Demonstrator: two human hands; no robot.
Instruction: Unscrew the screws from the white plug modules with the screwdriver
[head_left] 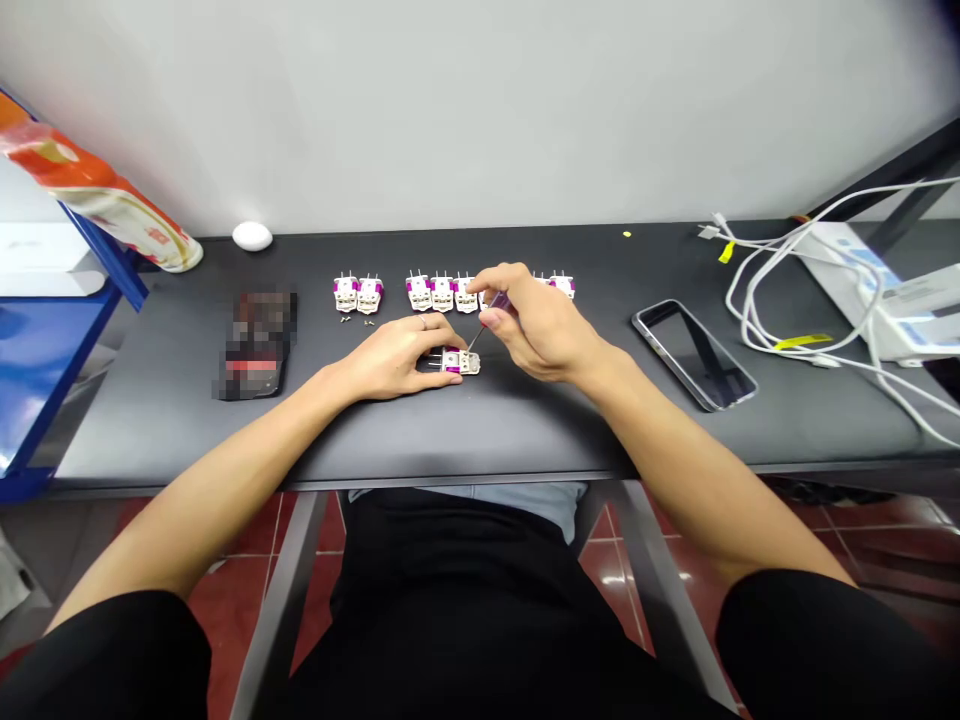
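My left hand [401, 358] pinches a small white and purple plug adapter [459, 361] that lies flat on the dark table, its metal pins pointing left. In my right hand [536, 325] is a screwdriver [477, 338], its handle mostly covered by my fingers. The thin shaft slants down to the left, and its tip meets the adapter's top. Behind my hands, similar plug adapters [442, 292] stand in a row with their pins up; my right hand hides some of them. Two more adapters [358, 294] stand apart at the left, with tiny screws [368, 323] in front.
A phone [694, 354] lies at the right, beside tangled white cables [780, 290] and a white box [862, 300]. At the left are a dark, partly blurred object [259, 345], a white oval thing [252, 236], an orange-white packet [112, 195] and a blue tray [45, 400].
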